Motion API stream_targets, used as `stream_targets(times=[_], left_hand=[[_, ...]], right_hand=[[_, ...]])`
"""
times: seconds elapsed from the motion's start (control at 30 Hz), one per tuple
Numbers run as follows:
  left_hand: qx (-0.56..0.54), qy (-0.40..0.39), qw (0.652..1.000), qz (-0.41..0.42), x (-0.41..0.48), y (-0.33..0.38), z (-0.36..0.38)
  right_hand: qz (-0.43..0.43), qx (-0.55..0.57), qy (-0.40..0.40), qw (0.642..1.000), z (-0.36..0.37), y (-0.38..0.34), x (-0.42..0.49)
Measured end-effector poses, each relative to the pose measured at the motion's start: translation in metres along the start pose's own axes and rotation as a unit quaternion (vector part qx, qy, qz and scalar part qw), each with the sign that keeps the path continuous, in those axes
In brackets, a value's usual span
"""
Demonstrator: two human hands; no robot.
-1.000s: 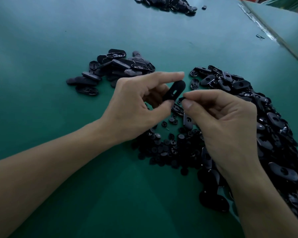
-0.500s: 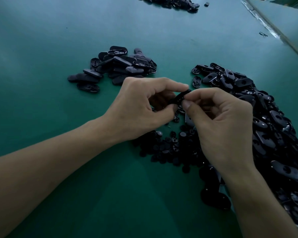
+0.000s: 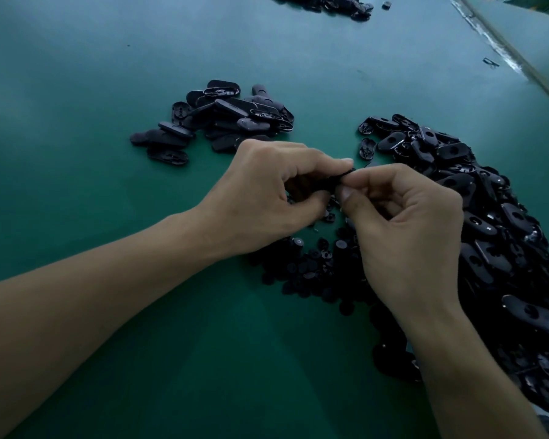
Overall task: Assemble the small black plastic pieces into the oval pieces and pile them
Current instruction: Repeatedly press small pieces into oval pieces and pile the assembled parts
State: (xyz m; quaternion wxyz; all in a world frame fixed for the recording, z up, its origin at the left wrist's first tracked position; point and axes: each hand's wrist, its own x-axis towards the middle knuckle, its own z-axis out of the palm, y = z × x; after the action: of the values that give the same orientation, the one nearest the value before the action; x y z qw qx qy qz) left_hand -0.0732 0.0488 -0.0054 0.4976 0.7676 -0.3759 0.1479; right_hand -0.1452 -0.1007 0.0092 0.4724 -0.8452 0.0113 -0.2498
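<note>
Observed: the person's left hand (image 3: 267, 198) and right hand (image 3: 406, 236) meet above the green matte surface (image 3: 108, 153). Between them is a black oval plastic piece (image 3: 338, 180), mostly hidden, with only a dark edge showing. The left hand's fingers (image 3: 324, 163) are curled round it. The right hand's thumb and forefinger are pressed together at its near end. Whether one of the small black round plastic pieces sits between those tips cannot be told.

A heap of small round pieces (image 3: 308, 270) lies directly below the hands. A long heap of loose oval pieces (image 3: 488, 223) runs along the right, passing under the right wrist. A pile of ovals (image 3: 222, 118), apparently finished, lies beyond the left hand, well apart from the loose heap.

Risks, as judged:
- The small part may slip from the pinch and fall into the heap below, where it could not be told apart.
- Pressure applied off-centre may seat it crooked.
- Black on black in dim light makes a poor fit easy to miss.
- The right forearm, resting over the loose heap, may sweep pieces off or across.
</note>
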Motion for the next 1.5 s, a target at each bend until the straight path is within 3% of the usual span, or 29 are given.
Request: stream_targets(times=[0.3,0.47,0.87,1.0,1.5], left_hand=[[0.001,0.008,1.000,-0.009,0.001,-0.001,0.000],[-0.052,0.014,0.997,-0.055,0.000,-0.002,0.000],[-0.015,0.015,0.998,-0.064,0.001,-0.003,-0.001],[-0.058,-0.002,0.995,-0.078,0.000,-0.002,-0.001],[-0.185,-0.038,0.972,-0.139,0.002,-0.004,-0.005]], right_hand=[[-0.024,-0.019,0.037,0.999,0.005,-0.002,-0.004],[-0.059,-0.077,0.037,0.995,0.004,-0.004,-0.005],[-0.023,-0.009,0.009,1.000,0.002,-0.003,-0.002],[0.019,0.048,-0.024,0.998,-0.005,0.000,0.004],[0.021,0.040,-0.089,0.995,-0.017,0.012,0.012]])
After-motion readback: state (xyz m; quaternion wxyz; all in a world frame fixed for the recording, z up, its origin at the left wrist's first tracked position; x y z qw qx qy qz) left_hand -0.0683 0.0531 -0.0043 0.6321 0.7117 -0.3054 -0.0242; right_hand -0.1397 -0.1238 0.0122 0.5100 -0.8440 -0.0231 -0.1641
